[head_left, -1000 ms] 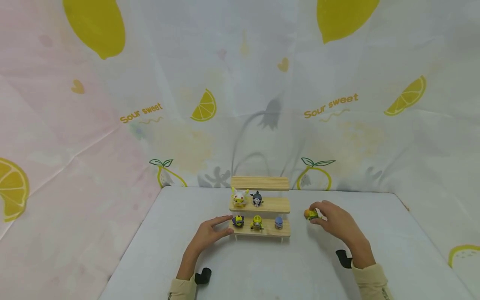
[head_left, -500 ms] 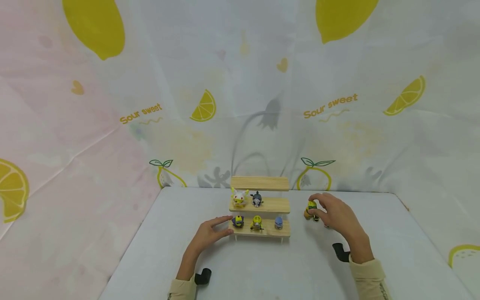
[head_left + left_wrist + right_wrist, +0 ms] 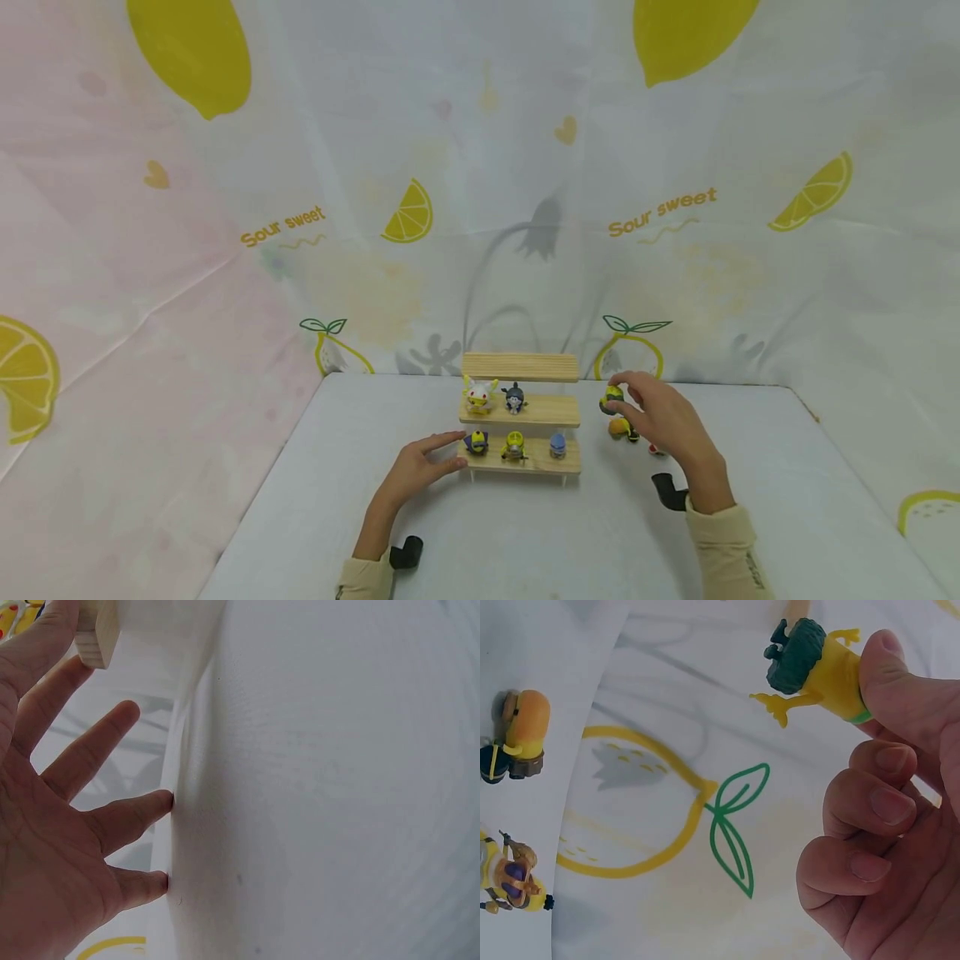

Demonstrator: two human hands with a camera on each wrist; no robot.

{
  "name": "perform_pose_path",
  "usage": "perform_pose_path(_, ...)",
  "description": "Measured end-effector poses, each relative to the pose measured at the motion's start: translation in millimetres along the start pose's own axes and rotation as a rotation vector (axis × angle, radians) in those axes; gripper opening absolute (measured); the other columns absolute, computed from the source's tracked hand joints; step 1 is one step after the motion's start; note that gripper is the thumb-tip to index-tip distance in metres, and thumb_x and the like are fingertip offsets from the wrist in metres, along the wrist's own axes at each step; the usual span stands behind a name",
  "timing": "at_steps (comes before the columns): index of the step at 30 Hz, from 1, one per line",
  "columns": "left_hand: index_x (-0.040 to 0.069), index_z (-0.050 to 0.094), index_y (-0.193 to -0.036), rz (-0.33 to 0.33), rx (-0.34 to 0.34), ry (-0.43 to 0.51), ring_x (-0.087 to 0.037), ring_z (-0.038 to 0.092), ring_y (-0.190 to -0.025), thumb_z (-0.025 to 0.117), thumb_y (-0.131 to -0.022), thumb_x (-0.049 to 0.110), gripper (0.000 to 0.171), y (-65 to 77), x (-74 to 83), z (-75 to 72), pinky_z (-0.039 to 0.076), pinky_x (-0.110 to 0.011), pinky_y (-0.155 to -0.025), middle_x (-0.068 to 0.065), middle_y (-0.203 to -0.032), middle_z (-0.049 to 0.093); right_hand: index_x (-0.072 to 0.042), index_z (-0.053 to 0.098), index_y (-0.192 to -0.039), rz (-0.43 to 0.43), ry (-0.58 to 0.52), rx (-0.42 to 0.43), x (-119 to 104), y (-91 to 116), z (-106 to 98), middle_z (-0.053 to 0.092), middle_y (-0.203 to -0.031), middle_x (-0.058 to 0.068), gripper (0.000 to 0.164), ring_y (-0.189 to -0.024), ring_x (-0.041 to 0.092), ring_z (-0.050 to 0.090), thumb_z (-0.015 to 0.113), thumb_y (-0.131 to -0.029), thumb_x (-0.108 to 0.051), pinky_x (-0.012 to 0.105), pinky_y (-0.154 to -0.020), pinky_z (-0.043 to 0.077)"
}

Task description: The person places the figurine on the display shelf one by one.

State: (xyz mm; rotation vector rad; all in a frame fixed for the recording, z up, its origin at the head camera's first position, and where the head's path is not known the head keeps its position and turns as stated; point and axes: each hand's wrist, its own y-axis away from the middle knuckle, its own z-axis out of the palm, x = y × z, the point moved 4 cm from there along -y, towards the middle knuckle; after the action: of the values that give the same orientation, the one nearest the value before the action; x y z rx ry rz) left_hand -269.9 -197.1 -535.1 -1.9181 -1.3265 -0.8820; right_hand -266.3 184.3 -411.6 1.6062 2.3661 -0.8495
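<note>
Between thumb and index finger, my right hand (image 3: 663, 417) pinches a small yellow toy figurine (image 3: 840, 679) with green hair; its lower end is covered by the thumb. In the head view that figurine hangs just right of a three-step wooden display shelf (image 3: 555, 408). My left hand (image 3: 420, 467) is at the left end of the lowest step, thumb and index fingertips right at its edge. In the left wrist view its other fingers spread out straight beside the board's end (image 3: 97, 637).
Below the right hand lie an orange-capped figurine (image 3: 531, 724) and a figurine with purple goggles (image 3: 514, 877). Three figurines, one of them blue (image 3: 557, 446), stand on the lowest step. A white horned figurine (image 3: 478, 396) and a dark-haired figurine (image 3: 513, 398) occupy the middle step.
My right hand has lifted the green-haired figurine from beside the orange-capped one, moving it up and slightly left towards the shelf. The left hand stays where it was.
</note>
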Motion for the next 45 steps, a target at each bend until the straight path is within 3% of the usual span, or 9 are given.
perform_pose_path(8, 0.026, 0.067, -0.131, 0.0, 0.006, 0.005, -0.03, 0.048, -0.133, 0.077, -0.083, 0.046, 0.053, 1.1, -1.2, -0.1, 0.034, -0.055, -0.111, 0.006, -0.132, 0.062, -0.009, 0.066, -0.116, -0.05, -0.026, 0.024, -10.7, -13.0, 5.6, 0.047, -0.077, -0.002, 0.033, -0.067, 0.015, 0.043, 0.078, -0.087, -0.021, 0.029, -0.054, 0.035)
perform_pose_path(21, 0.021, 0.066, -0.132, 0.024, 0.003, 0.002, -0.03, 0.048, -0.132, 0.076, -0.084, 0.046, 0.056, 0.3, 2.5, -1.3, 0.036, -0.056, -0.109, 0.005, -0.133, 0.062, -0.01, 0.065, -0.113, -0.088, -0.039, 0.031, -29.5, -31.4, 24.7, 0.046, -0.074, -0.002, 0.033, -0.063, 0.014, 0.041, 0.078, -0.087, -0.024, 0.029, -0.052, 0.033)
perform_pose_path(28, 0.021, 0.066, -0.132, 0.031, 0.002, 0.015, -0.03, 0.048, -0.132, 0.077, -0.083, 0.046, 0.055, 0.7, 2.0, -0.8, 0.035, -0.056, -0.11, 0.004, -0.132, 0.062, -0.013, 0.064, -0.114, -0.068, -0.047, -0.036, -33.1, -38.1, 39.7, 0.046, -0.075, -0.002, 0.032, -0.065, 0.015, 0.04, 0.077, -0.088, -0.026, 0.03, -0.052, 0.032)
perform_pose_path(35, 0.025, 0.066, -0.131, 0.028, 0.007, -0.001, -0.028, 0.049, -0.132, 0.077, -0.083, 0.047, 0.054, 0.1, 1.0, -0.8, 0.034, -0.053, -0.111, 0.006, -0.131, 0.062, -0.012, 0.065, -0.116, -0.037, -0.044, -0.094, -34.3, -39.8, 52.1, 0.054, -0.083, -0.002, 0.034, -0.073, 0.016, 0.046, 0.077, -0.088, -0.027, 0.031, -0.057, 0.039)
perform_pose_path(45, 0.026, 0.066, -0.131, 0.013, 0.004, 0.003, -0.028, 0.048, -0.132, 0.077, -0.083, 0.047, 0.054, 0.1, 0.1, -0.5, 0.033, -0.053, -0.112, 0.006, -0.132, 0.062, -0.011, 0.062, -0.117, -0.016, -0.121, -0.147, -35.4, -40.0, 59.0, 0.044, -0.07, 0.002, 0.034, -0.057, 0.013, 0.035, 0.074, -0.09, -0.027, 0.029, -0.05, 0.03)
